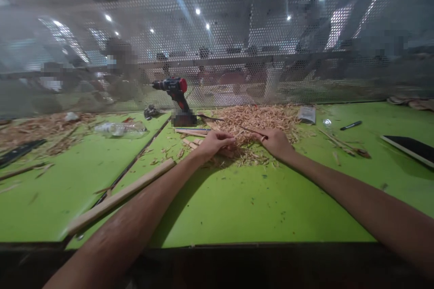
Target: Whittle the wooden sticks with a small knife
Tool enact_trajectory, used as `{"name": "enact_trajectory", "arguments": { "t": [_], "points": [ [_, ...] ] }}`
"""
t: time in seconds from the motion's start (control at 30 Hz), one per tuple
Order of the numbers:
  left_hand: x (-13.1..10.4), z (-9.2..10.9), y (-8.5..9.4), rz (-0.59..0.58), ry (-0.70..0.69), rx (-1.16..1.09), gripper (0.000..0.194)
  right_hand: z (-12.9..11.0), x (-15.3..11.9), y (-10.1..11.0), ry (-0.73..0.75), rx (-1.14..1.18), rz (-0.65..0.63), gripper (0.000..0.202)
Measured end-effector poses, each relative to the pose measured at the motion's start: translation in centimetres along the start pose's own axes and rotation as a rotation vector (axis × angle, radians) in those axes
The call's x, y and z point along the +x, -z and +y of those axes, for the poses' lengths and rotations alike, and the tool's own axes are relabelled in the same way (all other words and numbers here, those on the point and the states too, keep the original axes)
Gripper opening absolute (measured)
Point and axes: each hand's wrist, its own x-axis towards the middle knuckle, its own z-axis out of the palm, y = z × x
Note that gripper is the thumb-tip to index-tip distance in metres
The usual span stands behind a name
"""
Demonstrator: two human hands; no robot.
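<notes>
Reaching forward with two bare hands over a bright green table, working at the near side of a heaped pile of pale wood shavings. Gripping a thin brown stick in the right hand, curling fingers around one end and pointing the other leftward over the shavings. Bending the left hand nearby, across a small gap, bringing thumb and fingertips close together; pinching something or nothing there, impossible to tell from this angle. Having narrow wooden strips lying just beyond the left wrist, and a black and red cordless drill standing upright behind them. Passing the left forearm alongside a long wooden bar, slanting toward the table's front edge. Finding a clear plastic bottle lying farther left, and, toward the right, a small grey packet, a dark pen and a flat black panel with a pale edge. Facing a perforated screen along the table's far side.
</notes>
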Motion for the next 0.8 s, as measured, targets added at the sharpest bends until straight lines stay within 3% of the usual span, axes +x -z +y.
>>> {"name": "enact_trajectory", "arguments": {
  "t": [0.17, 0.5, 0.7, 0.8],
  "points": [
    [-0.1, 0.1, -0.2, -0.012, 0.02, -0.06, 0.044, -0.9, -0.3, -0.4, 0.119, 0.026, -0.028, 0.037],
    [-0.7, 0.6, -0.4, -0.01, 0.029, -0.045, 0.036, 0.2, 0.0, -0.9, 0.112, 0.051, 0.023, 0.029],
    [-0.5, 0.6, -0.4, 0.006, 0.079, -0.054, 0.03, 2.5, 0.7, -0.2, -0.041, -0.008, 0.084, 0.039],
    [-0.5, 0.8, -0.4, 0.007, 0.08, -0.087, 0.028, 2.6, 0.7, 0.1, -0.047, 0.013, 0.101, 0.046]
  ]
}}
